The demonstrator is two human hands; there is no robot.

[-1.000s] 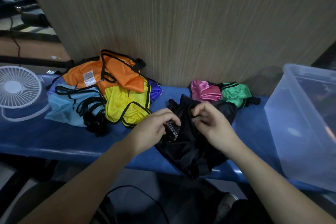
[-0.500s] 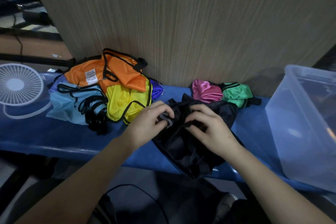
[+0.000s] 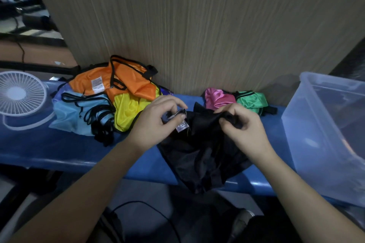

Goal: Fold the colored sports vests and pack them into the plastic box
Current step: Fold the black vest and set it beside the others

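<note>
A black vest lies crumpled on the blue table, its lower part hanging over the front edge. My left hand pinches its top edge near a white label. My right hand pinches the same edge further right. To the left sits a pile of vests: orange, yellow, light blue. Against the wall lie a folded pink vest and a folded green one. The clear plastic box stands at the right.
A white desk fan stands at the table's left end. A wood-grain wall panel rises right behind the table. A black cable runs on the floor below the front edge.
Both hands have drawn apart along the black vest's top edge, stretching it between them. The white label now shows under my left fingers.
</note>
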